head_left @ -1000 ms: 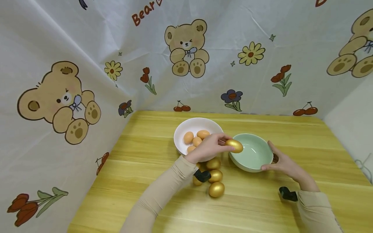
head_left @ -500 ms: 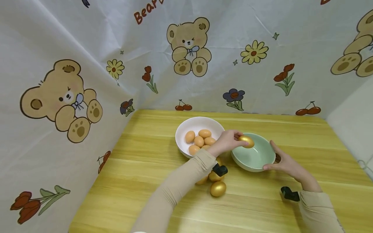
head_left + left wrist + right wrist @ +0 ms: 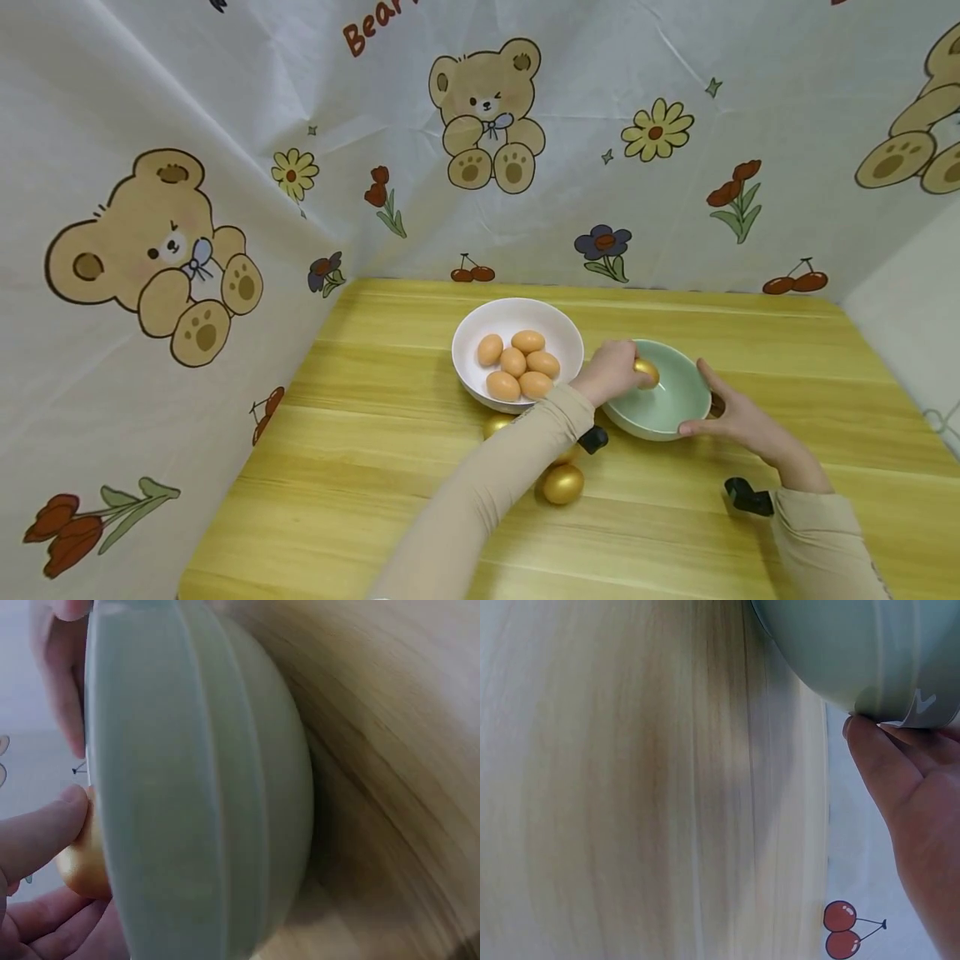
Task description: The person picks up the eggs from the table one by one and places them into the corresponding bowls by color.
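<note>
My left hand (image 3: 613, 371) pinches a golden egg (image 3: 647, 373) over the inside of a pale green bowl (image 3: 663, 410). In the left wrist view the thumb and fingers hold that golden egg (image 3: 81, 862) right at the bowl's rim. On the bowl's right side, my right hand (image 3: 738, 423) grips the wall, thumb toward the front and fingers farther back. The right wrist view has the thumb against the bowl's outer side (image 3: 840, 652). More golden eggs (image 3: 563, 484) lie on the table, some partly hidden behind the left sleeve.
A white bowl (image 3: 468, 333) with several brown eggs (image 3: 513, 362) stands left of the green one. Both stand on a wood-grain table (image 3: 360, 375). A bear-print cloth (image 3: 555, 225) hangs along the back and left.
My left hand has carried the golden egg rightward from beside the green bowl's left rim to over its inside. The right hand has kept its grip on the bowl.
</note>
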Demonstrator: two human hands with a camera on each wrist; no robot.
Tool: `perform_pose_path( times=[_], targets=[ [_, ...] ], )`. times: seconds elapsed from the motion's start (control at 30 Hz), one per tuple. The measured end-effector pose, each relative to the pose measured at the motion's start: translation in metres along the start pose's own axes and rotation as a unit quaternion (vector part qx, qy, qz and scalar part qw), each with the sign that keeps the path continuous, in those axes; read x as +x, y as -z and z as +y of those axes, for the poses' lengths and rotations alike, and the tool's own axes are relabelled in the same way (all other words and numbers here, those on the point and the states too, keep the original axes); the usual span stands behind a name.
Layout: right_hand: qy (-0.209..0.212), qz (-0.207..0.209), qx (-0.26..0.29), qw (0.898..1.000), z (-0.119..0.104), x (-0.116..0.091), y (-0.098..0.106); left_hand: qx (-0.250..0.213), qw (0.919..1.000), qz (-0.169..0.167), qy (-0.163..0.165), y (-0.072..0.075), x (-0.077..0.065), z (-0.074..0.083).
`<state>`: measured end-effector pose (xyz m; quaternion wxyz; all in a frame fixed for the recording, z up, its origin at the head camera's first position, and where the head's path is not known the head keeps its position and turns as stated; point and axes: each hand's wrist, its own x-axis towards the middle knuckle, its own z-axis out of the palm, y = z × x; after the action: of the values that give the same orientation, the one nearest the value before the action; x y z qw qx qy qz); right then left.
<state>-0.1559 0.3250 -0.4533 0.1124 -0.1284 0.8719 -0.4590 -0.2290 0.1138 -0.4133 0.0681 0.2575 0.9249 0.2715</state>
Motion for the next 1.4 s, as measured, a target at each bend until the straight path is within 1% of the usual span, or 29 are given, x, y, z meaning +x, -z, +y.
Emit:
perform_pose_path(
  times=[0.13,0.23,0.4,0.5,0.73,0.97,1.07,1.2,1.3,1.4],
  targets=[
    [-0.001,0.0,-0.001,1.0,-0.001,-0.001,0.0,0.002,0.9999,0.005,0.011,-0.007,0.001,0.002],
    [-0.001,-0.001,-0.001,1.0,-0.002,-0.001,0.0,0.022,0.9997,-0.002,0.011,-0.011,0.002,0.0],
    [0.0,-0.005,0.004,1.0,-0.002,0.0,0.0,0.079,0.9966,-0.013,-0.016,-0.018,0.005,-0.004],
    [-0.001,-0.004,0.004,1.0,0.0,0.0,0.001,0.095,0.995,-0.015,-0.027,-0.019,0.006,-0.004],
    [-0.002,-0.001,-0.007,1.0,-0.002,-0.001,0.0,0.112,0.9932,-0.023,-0.026,-0.017,0.004,-0.001],
    [0.0,-0.002,-0.004,1.0,-0.004,-0.002,-0.001,0.161,0.9861,-0.023,-0.035,-0.02,0.003,0.0],
    [0.0,-0.004,0.0,1.0,-0.004,-0.003,-0.001,0.152,0.9873,-0.023,-0.038,-0.021,0.003,-0.002],
    [0.001,-0.002,0.002,1.0,-0.004,-0.002,-0.001,0.137,0.9888,-0.017,-0.056,-0.021,0.0,-0.004],
    [0.003,0.0,0.006,1.0,-0.003,-0.002,-0.001,0.13,0.989,-0.003,-0.069,-0.018,-0.007,-0.005],
    [0.007,-0.001,0.009,1.0,-0.002,-0.001,0.0,0.108,0.9913,0.0,-0.075,-0.01,-0.016,-0.004]
  ],
)
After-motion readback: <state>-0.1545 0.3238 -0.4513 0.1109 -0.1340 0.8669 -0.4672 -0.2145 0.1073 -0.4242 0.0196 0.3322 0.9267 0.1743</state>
